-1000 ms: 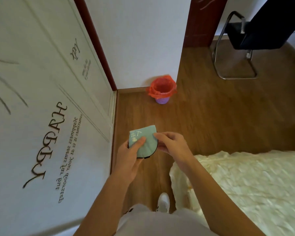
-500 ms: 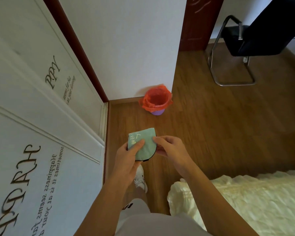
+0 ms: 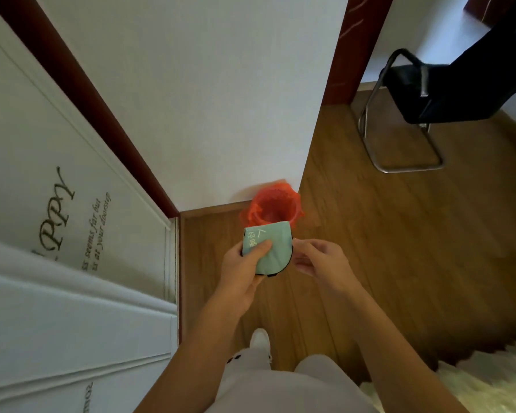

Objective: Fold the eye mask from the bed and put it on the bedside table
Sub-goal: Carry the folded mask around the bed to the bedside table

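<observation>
1. Holding the folded mask [image 3: 267, 248] mid-air over the floor [image 3: 385, 248], left hand [image 3: 245, 271] clamped on it, thumb pressed across the printed top face.
2. Right hand [image 3: 319, 263] just right of the mask, fingers loosely curled, fingertips at its dark edge; can't tell if actually pinching.
3. Red-lined bin [image 3: 276, 208] just beyond, against the wall [image 3: 206, 99].
4. Chair [image 3: 414, 108] far right.
5. Bed [image 3: 489, 383] corner near right.
</observation>
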### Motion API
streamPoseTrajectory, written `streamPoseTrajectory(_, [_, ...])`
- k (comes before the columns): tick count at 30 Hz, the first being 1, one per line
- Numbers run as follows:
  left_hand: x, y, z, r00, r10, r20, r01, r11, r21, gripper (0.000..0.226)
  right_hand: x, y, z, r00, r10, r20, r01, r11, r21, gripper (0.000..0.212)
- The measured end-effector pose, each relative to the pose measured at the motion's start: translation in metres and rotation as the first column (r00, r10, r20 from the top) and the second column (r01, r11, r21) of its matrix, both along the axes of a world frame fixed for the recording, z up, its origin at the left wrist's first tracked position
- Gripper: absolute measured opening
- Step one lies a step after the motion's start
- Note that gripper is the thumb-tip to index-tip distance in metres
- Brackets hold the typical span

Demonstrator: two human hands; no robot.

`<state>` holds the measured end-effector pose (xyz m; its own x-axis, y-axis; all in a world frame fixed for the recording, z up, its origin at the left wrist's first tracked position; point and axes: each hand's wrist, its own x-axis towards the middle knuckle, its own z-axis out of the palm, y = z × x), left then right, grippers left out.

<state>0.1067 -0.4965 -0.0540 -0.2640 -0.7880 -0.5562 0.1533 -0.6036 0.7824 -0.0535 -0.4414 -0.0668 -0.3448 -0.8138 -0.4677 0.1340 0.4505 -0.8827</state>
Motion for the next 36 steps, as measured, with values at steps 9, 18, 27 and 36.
streamPoseTrajectory(9, [-0.084,-0.072,-0.009,0.98,-0.2,0.024,0.199,0.98,0.031,0.026,-0.066,-0.042,-0.008,0.98,-0.197,0.006,0.196,0.978,0.067,0.025])
streamPoseTrajectory(18, [-0.238,-0.094,-0.012,0.87,-0.493,0.009,0.491,0.868,0.075,0.023,-0.186,-0.024,-0.012,0.867,-0.497,0.042,0.494,0.867,0.062,0.025])
streamPoseTrajectory(27, [-0.451,-0.065,-0.013,0.692,-0.72,0.046,0.712,0.691,0.125,0.03,-0.358,0.031,-0.007,0.683,-0.727,0.073,0.726,0.686,0.043,0.02])
streamPoseTrajectory(36, [-0.613,0.001,-0.006,0.498,-0.866,0.045,0.854,0.499,0.148,0.028,-0.478,0.107,-0.009,0.444,-0.891,0.09,0.893,0.449,0.032,0.025])
